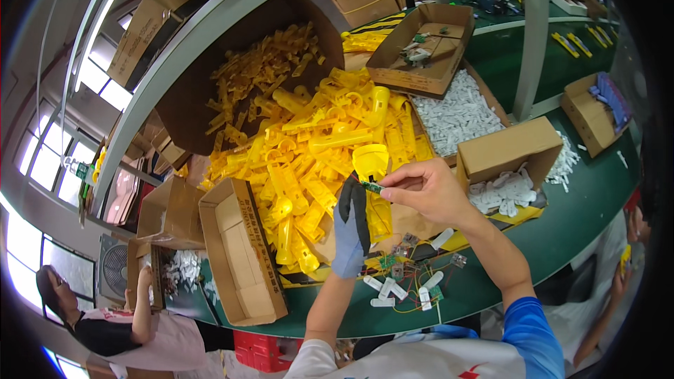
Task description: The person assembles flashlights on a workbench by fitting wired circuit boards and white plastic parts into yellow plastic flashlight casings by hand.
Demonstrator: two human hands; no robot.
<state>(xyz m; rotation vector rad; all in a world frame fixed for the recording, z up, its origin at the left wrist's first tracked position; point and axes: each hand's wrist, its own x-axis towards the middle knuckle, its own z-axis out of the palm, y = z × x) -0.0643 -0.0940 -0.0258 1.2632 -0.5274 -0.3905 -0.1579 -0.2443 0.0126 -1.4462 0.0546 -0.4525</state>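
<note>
My left hand (349, 221), in a grey and black glove, is closed at the edge of a yellow plastic shell (371, 160) with a rounded, cup-like end. Between the thumb and fingers of my bare right hand (430, 188) is a small green circuit board (372, 186), held against the shell. Thin red wire shows beside the board, near the gloved fingertips. Behind both hands rises a big heap of yellow plastic shells (309, 140). Close below them, on the green table (316, 303), lie wired circuit boards (387, 262) with white plastic pieces (383, 302).
An empty-looking cardboard tray (242, 260) stands at left. On the right, a carton (509, 147) holds white pieces, beside a bin of small white parts (460, 116). Another tray (421, 49) with boards rests above. A metal post (535, 42) stands far right. Other people work nearby.
</note>
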